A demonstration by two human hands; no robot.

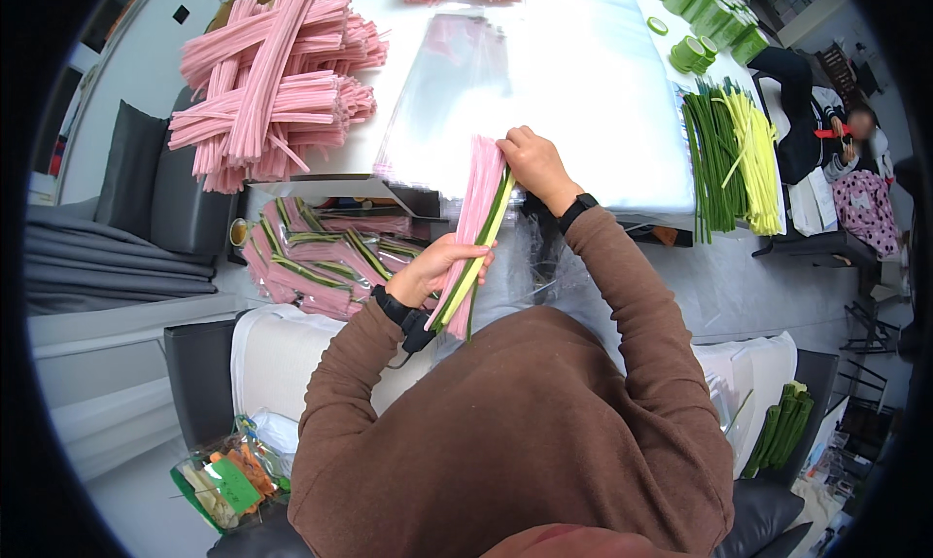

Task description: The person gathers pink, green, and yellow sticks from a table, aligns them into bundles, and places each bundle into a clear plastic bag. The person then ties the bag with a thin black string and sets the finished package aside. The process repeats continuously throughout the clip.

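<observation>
My left hand [443, 265] grips the lower half of a bundle of fuzzy pink stems [481, 186], with green and yellow stems lying along its right side. At the bundle's top end, the fingers of my right hand [531, 158] hold its right edge. The bundle slants over the table's near edge, its lower end above my lap. Just beyond it lie clear plastic sleeves [455, 69] on the white table. Large stacked bundles of pink stems [266, 84] are on the left. Loose dark green stems [714, 150] and yellow stems [754, 157] lie at the right edge.
Rolls of green tape [689, 53] stand at the back right. Below the table on the left are packed pink and green bundles [321, 255]. Beside me on the seat are more green stems [781, 427] and an open bag [233, 485]. Another person [853, 135] sits at the far right.
</observation>
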